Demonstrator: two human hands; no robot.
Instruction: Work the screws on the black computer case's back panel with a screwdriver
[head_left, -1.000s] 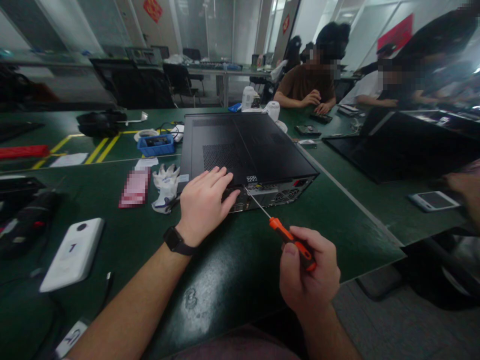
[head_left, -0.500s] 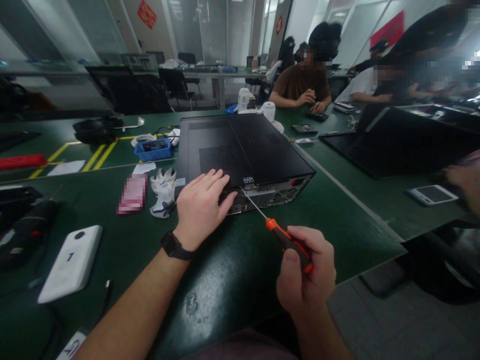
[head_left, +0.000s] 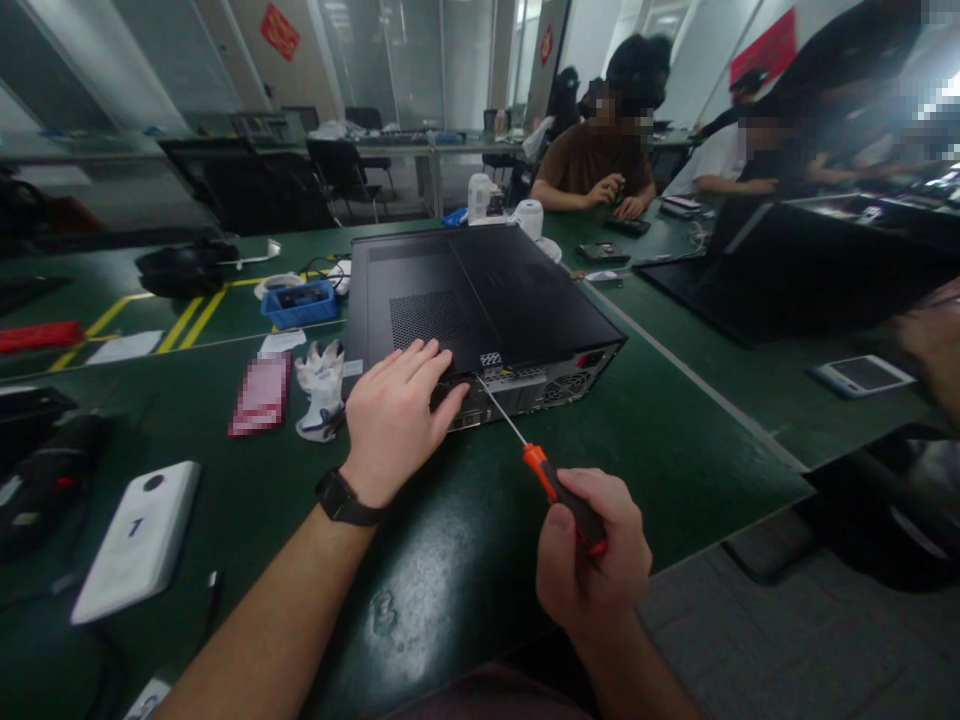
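Observation:
A black computer case (head_left: 517, 290) lies on its side on the green table, its rear panel facing me. My left hand (head_left: 394, 415) rests on the near left edge of the case with fingers stretched out over its top; the thumb reaches toward the rear edge. In my right hand (head_left: 596, 545) is a screwdriver (head_left: 559, 490) with an orange and black handle, the fingers wrapped round it. Its thin shaft slants up and left, and the tip meets the rear edge of the case right of my left thumb. Whether a screw sits at the tip I cannot tell.
Left of the case lie a work glove (head_left: 321, 390), a pink packet (head_left: 260, 393) and a blue tray (head_left: 300, 305) of small parts. A white power bank-like block (head_left: 139, 540) is nearer me. A phone (head_left: 862, 376) and a laptop-like black panel (head_left: 795, 270) lie right; co-workers sit beyond.
My right hand and the screwdriver handle have shifted slightly left and down, with the tip still at the rear edge. The whole view has moved a little. My left hand stays on the case.

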